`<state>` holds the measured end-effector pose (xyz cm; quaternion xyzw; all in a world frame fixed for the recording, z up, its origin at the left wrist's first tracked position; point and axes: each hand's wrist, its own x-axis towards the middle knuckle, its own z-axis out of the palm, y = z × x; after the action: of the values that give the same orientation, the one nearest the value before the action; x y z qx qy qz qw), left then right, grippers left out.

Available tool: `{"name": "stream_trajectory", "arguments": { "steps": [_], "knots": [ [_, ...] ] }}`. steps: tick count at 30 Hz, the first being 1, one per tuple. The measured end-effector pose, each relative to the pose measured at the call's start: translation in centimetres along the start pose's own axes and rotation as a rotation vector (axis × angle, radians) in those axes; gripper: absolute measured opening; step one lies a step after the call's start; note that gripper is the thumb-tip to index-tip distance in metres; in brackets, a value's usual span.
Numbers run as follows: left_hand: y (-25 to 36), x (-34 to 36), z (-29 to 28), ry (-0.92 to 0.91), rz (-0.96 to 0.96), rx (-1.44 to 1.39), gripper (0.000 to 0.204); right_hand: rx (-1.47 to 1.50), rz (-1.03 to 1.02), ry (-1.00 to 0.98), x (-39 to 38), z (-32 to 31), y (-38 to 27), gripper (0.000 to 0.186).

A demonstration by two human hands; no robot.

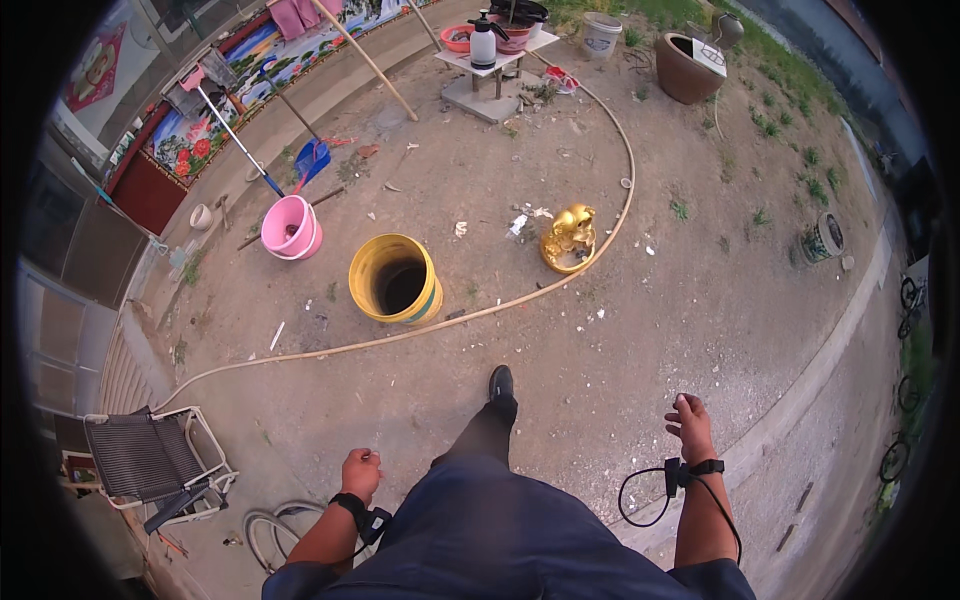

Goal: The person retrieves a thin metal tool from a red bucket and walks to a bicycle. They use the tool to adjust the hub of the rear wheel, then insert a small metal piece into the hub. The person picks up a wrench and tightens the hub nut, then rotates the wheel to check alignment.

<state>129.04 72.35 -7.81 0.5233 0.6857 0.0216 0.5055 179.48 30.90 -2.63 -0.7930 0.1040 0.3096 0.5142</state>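
My left hand (362, 473) hangs low beside my left thigh, its fingers curled in with nothing visible in them. My right hand (690, 427) is held out to the right above the dirt ground, fingers loosely bent and somewhat apart, holding nothing. Each wrist wears a black strap with a small device and a cable. Ahead of me stands a yellow bucket (428, 302), its inside dark. A pink bucket (310, 240) is farther left, with a long handle leaning at it. A golden figurine (572, 232) sits ahead to the right. Neither hand touches any of these.
A long hose (480, 312) curves across the ground before my foot (502, 382). Left of me is a folding chair (150, 455); a blue dustpan (312, 160) lies beyond the pink bucket. A small table (490, 68) carries a spray bottle (482, 45). A brown pot (685, 75) stands far right.
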Motion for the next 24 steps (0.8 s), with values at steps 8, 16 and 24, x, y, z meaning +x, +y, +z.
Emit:
{"name": "stream_trajectory", "arguments": {
  "steps": [8,16,24],
  "knots": [
    [28.0,12.9,5.1,0.022,0.243,0.068,0.034,-0.072,0.196,0.027,16.0,6.8,-14.2,0.052],
    [50.7,28.0,10.9,0.117,0.292,-0.095,0.03,-0.192,0.2,-0.049,39.3,18.6,-31.1,0.053],
    [70.6,42.8,15.1,0.177,0.276,0.024,0.027,-0.137,0.127,-0.177,59.3,31.6,-50.4,0.051]
  ]
}}
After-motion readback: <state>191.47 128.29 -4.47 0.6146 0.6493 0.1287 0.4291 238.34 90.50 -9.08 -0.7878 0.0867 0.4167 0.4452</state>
